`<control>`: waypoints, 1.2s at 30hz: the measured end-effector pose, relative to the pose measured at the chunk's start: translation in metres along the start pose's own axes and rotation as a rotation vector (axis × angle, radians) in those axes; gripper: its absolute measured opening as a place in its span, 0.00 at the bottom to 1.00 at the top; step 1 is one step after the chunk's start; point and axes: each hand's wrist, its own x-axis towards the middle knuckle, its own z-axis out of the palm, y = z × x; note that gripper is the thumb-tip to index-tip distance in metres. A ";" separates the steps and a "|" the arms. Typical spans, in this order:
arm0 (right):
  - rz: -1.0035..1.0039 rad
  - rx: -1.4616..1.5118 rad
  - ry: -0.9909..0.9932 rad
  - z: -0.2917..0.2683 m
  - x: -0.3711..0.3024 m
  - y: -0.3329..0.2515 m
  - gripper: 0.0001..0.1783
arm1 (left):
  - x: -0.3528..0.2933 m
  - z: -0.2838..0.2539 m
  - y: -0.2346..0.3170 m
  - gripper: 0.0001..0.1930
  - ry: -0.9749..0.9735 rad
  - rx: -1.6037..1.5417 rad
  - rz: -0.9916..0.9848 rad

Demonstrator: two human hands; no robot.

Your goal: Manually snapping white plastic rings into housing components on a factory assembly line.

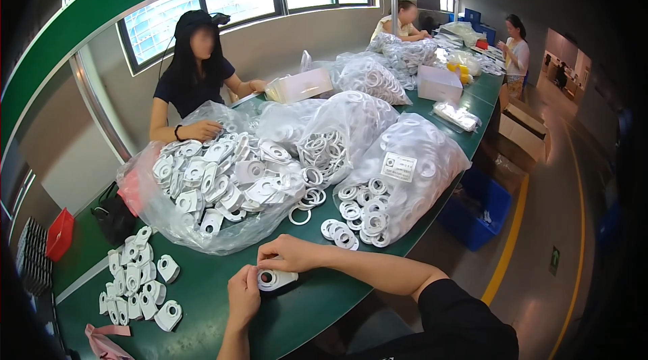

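A white plastic housing with a round hole sits between my hands, low over the green table near its front edge. My left hand is closed on the housing's left end. My right hand reaches across from the right, its fingers bent and pressed on the housing's upper edge beside the hole. Whether a smaller part lies under those fingertips cannot be made out. To the left of my hands, several similar white housings lie in a loose pile. Ahead is an open clear bag full of more of them.
White rings spill from a clear bag at right; another bag of rings stands behind. Across the green table, a co-worker's hand rests at the big bag. A pink cloth lies front left, a blue bin on the floor.
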 end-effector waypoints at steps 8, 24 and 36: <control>0.123 0.361 0.298 0.008 0.007 0.009 0.10 | 0.004 0.010 -0.013 0.10 0.094 -0.534 -0.030; 0.152 -0.146 0.233 -0.004 0.000 -0.009 0.18 | 0.001 0.004 -0.008 0.12 0.081 -0.103 0.023; 0.092 -0.183 0.798 -0.067 0.001 -0.003 0.09 | 0.031 -0.105 -0.043 0.16 1.025 -0.999 0.286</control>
